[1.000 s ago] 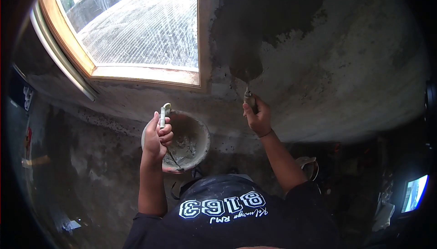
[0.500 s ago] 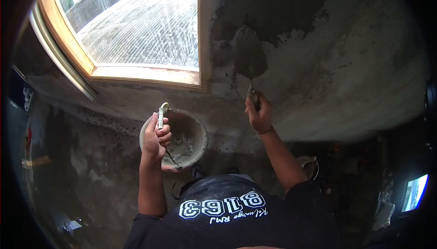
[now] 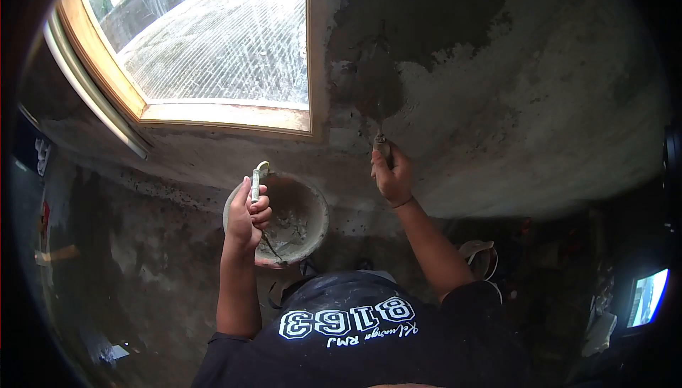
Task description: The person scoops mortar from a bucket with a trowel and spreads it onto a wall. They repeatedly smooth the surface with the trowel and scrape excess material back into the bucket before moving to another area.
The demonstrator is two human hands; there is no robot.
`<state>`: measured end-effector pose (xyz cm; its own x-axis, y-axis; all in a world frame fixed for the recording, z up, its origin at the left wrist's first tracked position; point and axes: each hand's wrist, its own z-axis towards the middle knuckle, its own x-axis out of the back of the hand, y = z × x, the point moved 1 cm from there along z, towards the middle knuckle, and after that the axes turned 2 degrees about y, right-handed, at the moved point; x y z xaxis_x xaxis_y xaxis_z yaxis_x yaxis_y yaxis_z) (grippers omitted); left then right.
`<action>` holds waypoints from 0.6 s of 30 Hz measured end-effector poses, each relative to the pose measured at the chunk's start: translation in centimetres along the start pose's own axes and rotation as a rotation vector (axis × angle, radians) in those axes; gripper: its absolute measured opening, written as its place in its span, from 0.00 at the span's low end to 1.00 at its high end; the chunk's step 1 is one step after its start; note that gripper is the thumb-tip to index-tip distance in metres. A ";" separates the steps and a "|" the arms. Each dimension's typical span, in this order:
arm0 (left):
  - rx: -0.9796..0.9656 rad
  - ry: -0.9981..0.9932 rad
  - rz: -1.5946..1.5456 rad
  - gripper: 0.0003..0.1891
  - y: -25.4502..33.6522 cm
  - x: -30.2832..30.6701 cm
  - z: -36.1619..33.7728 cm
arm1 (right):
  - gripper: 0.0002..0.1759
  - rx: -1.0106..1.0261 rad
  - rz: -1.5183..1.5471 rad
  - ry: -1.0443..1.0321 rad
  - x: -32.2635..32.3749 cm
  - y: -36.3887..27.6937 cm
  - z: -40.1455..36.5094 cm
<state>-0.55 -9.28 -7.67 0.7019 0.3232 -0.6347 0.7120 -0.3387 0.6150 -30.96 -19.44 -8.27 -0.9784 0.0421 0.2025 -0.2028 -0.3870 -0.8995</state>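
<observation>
My right hand (image 3: 393, 173) is closed around the handle of a pointed trowel (image 3: 379, 90). The dark, broad blade lies over the wall (image 3: 462, 132), just below a darker wet patch of mortar (image 3: 419, 12) and right of the window frame. My left hand (image 3: 249, 216) grips the pale handle (image 3: 256, 185) of a mortar-smeared bucket (image 3: 323, 228). Above the fist the handle ends in a curved hook, and a dark thin strip runs from below the fist to the bucket's near rim. Grey mortar (image 3: 290, 230) lies inside the bucket.
A wood-framed window (image 3: 227, 115) fills the upper left, with a corrugated roof outside. A pale pipe-like edge (image 3: 92, 93) runs along its left side. On the floor at right are a pale cap-like object (image 3: 474, 248) and a wrinkled plastic sheet (image 3: 600, 332).
My right hand and the trowel have shifted a little left along the wall. My left hand and the bucket have moved slightly right in the view.
</observation>
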 end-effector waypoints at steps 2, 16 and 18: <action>0.001 -0.005 0.005 0.20 0.1 0.0 0.0 | 0.14 -0.109 0.131 0.014 -0.4 0.9 -1.1; 0.050 -0.005 0.065 0.21 -0.5 -0.2 0.6 | 0.17 0.088 -0.014 0.061 -1.0 -1.7 0.4; 0.046 0.007 0.078 0.21 -0.5 -0.3 0.5 | 0.17 0.116 -0.021 0.064 -1.3 -2.1 1.6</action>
<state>-1.08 -9.64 -8.03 0.7557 0.3001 -0.5821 0.6536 -0.4032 0.6405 -29.19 -20.21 -6.05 -0.9753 0.1086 0.1926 -0.2211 -0.4894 -0.8436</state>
